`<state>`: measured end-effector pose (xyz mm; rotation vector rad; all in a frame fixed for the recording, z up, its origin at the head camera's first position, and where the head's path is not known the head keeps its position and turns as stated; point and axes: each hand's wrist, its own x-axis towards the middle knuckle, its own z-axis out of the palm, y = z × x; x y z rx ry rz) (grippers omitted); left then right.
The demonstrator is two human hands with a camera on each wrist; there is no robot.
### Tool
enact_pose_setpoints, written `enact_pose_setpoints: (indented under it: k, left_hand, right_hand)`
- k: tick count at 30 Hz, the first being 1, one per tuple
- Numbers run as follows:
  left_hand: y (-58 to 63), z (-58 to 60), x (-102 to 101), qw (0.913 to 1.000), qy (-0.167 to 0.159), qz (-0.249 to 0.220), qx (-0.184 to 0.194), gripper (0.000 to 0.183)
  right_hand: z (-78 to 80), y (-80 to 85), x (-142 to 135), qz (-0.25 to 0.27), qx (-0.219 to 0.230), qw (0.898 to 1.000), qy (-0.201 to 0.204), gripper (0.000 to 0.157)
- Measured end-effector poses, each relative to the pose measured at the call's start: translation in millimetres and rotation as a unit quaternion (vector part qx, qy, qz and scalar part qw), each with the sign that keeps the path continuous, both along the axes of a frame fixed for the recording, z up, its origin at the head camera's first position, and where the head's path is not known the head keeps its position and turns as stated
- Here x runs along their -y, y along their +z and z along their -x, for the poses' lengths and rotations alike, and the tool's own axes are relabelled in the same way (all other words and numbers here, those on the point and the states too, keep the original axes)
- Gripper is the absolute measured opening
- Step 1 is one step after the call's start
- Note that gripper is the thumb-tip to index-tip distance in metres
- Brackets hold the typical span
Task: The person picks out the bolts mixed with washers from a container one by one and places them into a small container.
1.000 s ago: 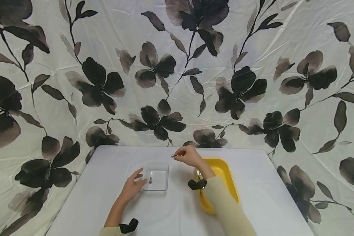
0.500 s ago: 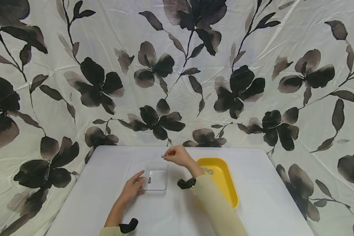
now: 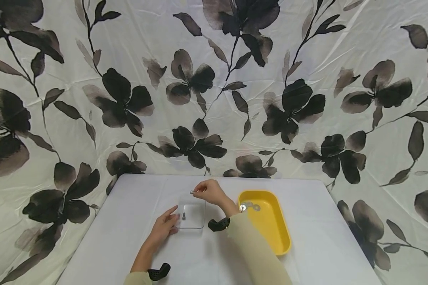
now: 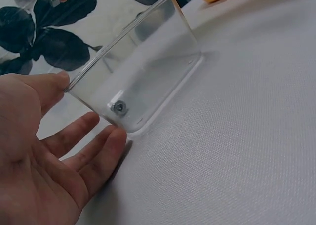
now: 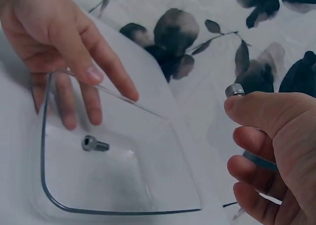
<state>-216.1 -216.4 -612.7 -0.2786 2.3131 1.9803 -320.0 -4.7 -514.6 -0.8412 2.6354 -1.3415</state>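
Note:
A clear square box (image 3: 195,215) stands on the table, with one socket-head screw (image 5: 94,144) lying on its floor. My left hand (image 3: 162,226) rests against the box's left side. Its fingers are extended, the tips at the wall and the thumb at the rim in the left wrist view. Over the far edge of the box, my right hand (image 3: 211,192) pinches a second socket-head screw (image 5: 234,90) between thumb and forefinger. Only the metal head shows; the shank is hidden by the fingers.
To the right, a yellow tray (image 3: 271,227) holds several flat washers (image 3: 256,207) near its far left corner. My right forearm crosses over the tray's near left part. A floral cloth (image 3: 189,83) hangs behind the white table (image 3: 324,237).
My right hand has moved left from beside the yellow tray to the box's far edge, carrying the screw. My left hand has come in against the box's side. More washers show in the tray.

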Motion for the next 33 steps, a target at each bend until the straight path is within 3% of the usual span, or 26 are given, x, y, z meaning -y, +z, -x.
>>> enact_pose_setpoints:
  k: [15, 22, 33]
  left_hand:
    - [-0.9, -0.5, 1, 0.9999, 0.01, -0.005, -0.012, 0.048]
    - [-4.3, -4.5, -3, 0.9999, 0.011, 0.001, -0.01, 0.048]
    - [-3.4, -1.6, -3, 0.9997, 0.016, 0.013, -0.009, 0.048]
  right_hand:
    - [-6.6, -16.3, 16, 0.001, 0.023, 1.0, -0.005, 0.007]
    - [-9.8, -25.4, 16, 0.001, 0.034, 0.999, -0.005, 0.022]
    - [-11.1, -21.5, 13, -0.01, 0.028, 1.0, -0.001, 0.018]
